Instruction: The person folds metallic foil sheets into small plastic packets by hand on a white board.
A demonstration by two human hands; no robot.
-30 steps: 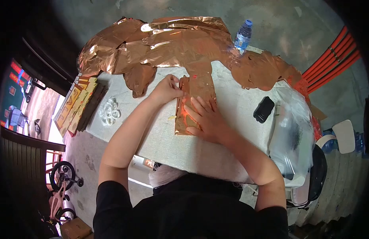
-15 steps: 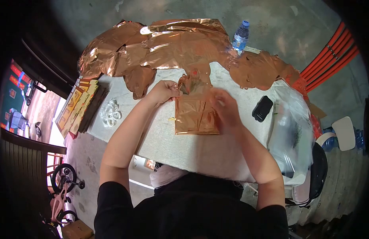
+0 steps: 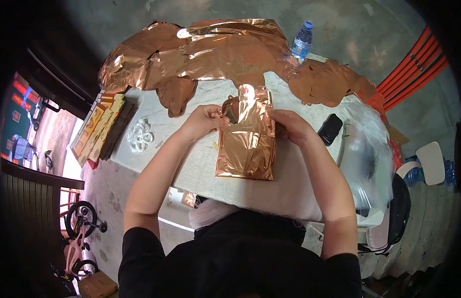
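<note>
A copper foil sheet [image 3: 248, 144] lies on the white table [image 3: 200, 169] in front of me, its far end lifted. My left hand [image 3: 206, 120] pinches the sheet's upper left edge. My right hand [image 3: 290, 126] grips its upper right edge. Both hands hold the sheet's top off the table while its near end rests flat. A long strip of the same foil runs from the sheet up into a big crumpled heap of copper foil [image 3: 210, 52] at the table's far side.
A stack of red-and-gold cards [image 3: 98, 131] and a cluster of clear tape rings [image 3: 140, 135] lie at left. A black phone [image 3: 330, 129] and a clear plastic bag [image 3: 367, 159] sit at right. A water bottle [image 3: 301, 43] stands at the far edge.
My right hand lifted from pressing the sheet flat and took hold of its upper right edge. The sheet's top has risen and the sheet slid toward me.
</note>
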